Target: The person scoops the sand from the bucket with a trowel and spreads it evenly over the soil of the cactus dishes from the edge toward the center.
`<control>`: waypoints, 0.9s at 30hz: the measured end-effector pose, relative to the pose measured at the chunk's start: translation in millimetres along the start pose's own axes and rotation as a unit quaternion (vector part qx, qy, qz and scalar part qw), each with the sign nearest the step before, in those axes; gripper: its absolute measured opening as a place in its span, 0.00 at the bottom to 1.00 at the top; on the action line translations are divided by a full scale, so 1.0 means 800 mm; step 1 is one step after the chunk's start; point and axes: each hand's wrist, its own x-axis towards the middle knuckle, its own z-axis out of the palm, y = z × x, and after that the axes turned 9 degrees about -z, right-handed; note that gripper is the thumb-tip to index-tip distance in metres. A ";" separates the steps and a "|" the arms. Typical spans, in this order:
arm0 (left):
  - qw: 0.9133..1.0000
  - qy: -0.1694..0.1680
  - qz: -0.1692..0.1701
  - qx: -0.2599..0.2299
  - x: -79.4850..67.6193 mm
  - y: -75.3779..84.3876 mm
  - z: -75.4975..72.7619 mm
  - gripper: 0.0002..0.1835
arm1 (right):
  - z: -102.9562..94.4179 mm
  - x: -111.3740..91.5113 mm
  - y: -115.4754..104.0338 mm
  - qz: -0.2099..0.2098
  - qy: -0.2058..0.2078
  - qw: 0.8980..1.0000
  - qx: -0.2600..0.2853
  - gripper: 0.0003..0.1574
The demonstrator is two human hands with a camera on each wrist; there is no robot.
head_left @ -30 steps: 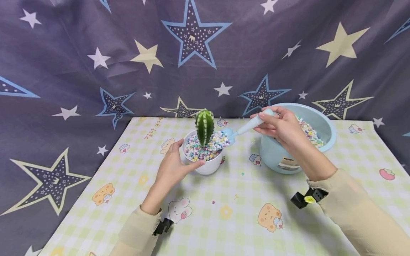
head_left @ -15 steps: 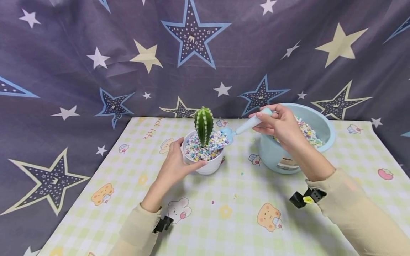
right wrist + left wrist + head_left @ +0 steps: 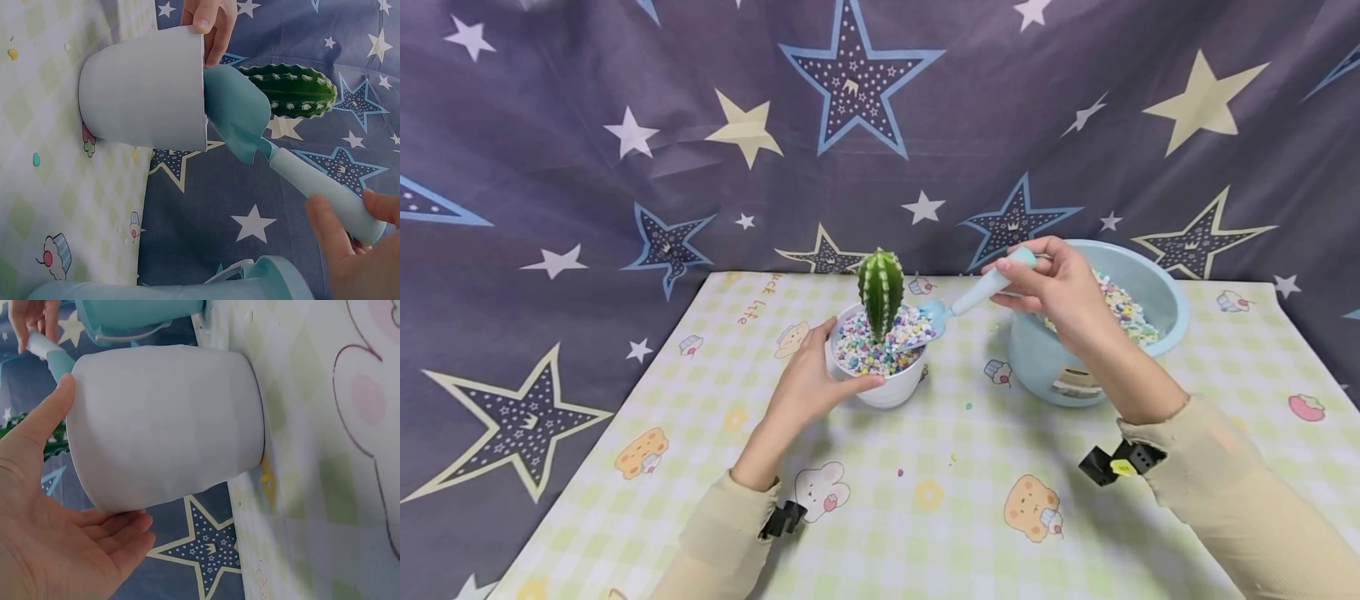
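A ribbed green cactus [image 3: 882, 292] stands in a white flowerpot [image 3: 891, 390] among small multicoloured pebbles [image 3: 853, 348]. My left hand [image 3: 812, 375] grips the pot at its rim, thumb on the near side and fingers on the far left side. With my right hand [image 3: 1067, 292] I hold a light blue toy shovel [image 3: 981, 293] by its handle, between thumb and fingers. Its blade [image 3: 237, 109] lies at the pot's right rim, sloping down toward the cactus, with pebbles on it. In the left wrist view the pot wall [image 3: 165, 428] hides most of the cactus.
A light blue bucket [image 3: 1037, 367] with more pebbles [image 3: 1123, 312] stands to the right, partly behind my right forearm. A few loose pebbles [image 3: 900, 472] lie on the checked tablecloth [image 3: 917, 542]. A dark star-patterned curtain [image 3: 700, 67] hangs behind the table.
The pot and cactus have leaned very slightly to the right under my left hand. The shovel stays at the rim, almost unmoved.
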 end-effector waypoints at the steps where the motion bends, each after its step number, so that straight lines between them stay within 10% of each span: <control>1: 1.000 0.002 -0.002 0.000 -0.001 0.001 0.001 0.65 | 0.000 0.000 -0.001 -0.001 0.000 1.000 -0.001 0.15; 14: 0.999 0.032 -0.008 0.005 -0.008 0.011 0.009 0.65 | 0.009 0.004 -0.003 -0.035 -0.011 0.999 -0.013 0.16; 27: 0.998 -0.051 0.017 -0.043 0.005 -0.013 -0.012 0.62 | 0.014 -0.004 -0.005 -0.058 -0.017 0.998 -0.035 0.13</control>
